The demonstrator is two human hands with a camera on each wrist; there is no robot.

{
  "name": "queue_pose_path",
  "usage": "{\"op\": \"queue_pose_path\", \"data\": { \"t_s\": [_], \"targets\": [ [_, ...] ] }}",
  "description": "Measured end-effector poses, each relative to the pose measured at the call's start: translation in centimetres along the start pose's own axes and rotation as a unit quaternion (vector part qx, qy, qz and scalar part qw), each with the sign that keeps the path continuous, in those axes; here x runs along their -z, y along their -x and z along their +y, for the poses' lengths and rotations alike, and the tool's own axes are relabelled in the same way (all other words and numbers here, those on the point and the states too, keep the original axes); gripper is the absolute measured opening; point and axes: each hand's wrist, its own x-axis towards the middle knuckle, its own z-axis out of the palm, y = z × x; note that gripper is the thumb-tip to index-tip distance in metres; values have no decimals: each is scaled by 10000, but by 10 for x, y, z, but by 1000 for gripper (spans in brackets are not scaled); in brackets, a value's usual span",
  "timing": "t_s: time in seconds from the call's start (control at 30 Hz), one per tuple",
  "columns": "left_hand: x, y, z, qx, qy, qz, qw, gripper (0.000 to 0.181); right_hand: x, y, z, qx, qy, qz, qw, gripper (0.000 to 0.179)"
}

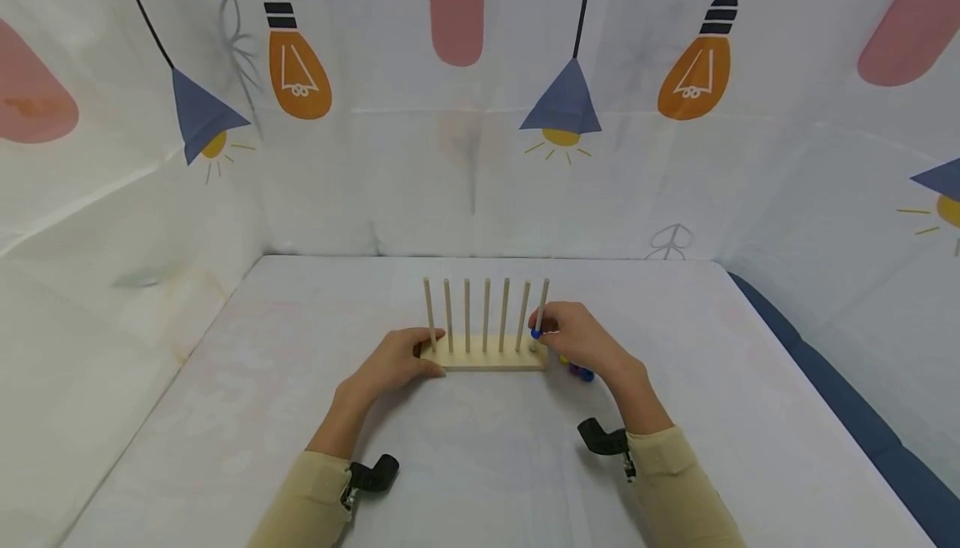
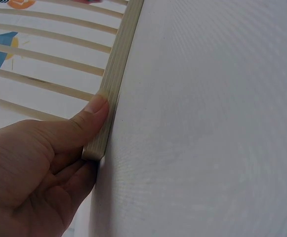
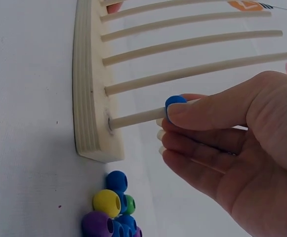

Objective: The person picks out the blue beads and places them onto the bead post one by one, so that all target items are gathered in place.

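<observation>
A pale wooden pegboard (image 1: 483, 361) with a row of several upright pegs stands on the table. My left hand (image 1: 401, 358) grips its left end, the thumb (image 2: 98, 103) on the front edge and the fingers round the end. At the right end, my right hand (image 1: 581, 336) pinches a blue bead (image 3: 175, 104) between thumb and fingers. The bead is threaded on the rightmost peg (image 3: 138, 118), partway up, with bare peg showing below it. The other pegs in view carry no beads.
Loose beads lie in a cluster off the board's right end, among them a yellow bead (image 3: 106, 203), a purple bead (image 3: 97, 224) and several blue ones. White table (image 1: 480, 465) surrounds the board. Behind it hangs a printed white sheet (image 1: 420, 181).
</observation>
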Motion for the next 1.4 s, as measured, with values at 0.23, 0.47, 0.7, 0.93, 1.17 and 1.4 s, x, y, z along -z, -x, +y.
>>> {"op": "queue_pose_path", "data": {
  "t_s": [0.23,0.47,0.7,0.93,1.17,1.4],
  "targets": [
    [1,-1,0,-27,-3,-20,10000,64,-2,-2,1,-72,113,-24,9999,15],
    [2,-1,1,-72,-5,-25,10000,63,-5,-4,2,-45,246,-35,9997,16],
    [3,-1,3,-63,-22,-25,10000,63,-8,-5,6,7,285,-55,9996,17],
    [4,-1,5,-58,36,-45,10000,64,-11,-6,9,-107,237,-162,9995,19],
    [3,-1,3,-56,35,-60,10000,63,-13,-6,10,-38,251,-234,9994,19],
    [2,0,2,-72,19,-65,10000,64,-18,-8,13,-42,268,-248,9993,16]
  ]
}}
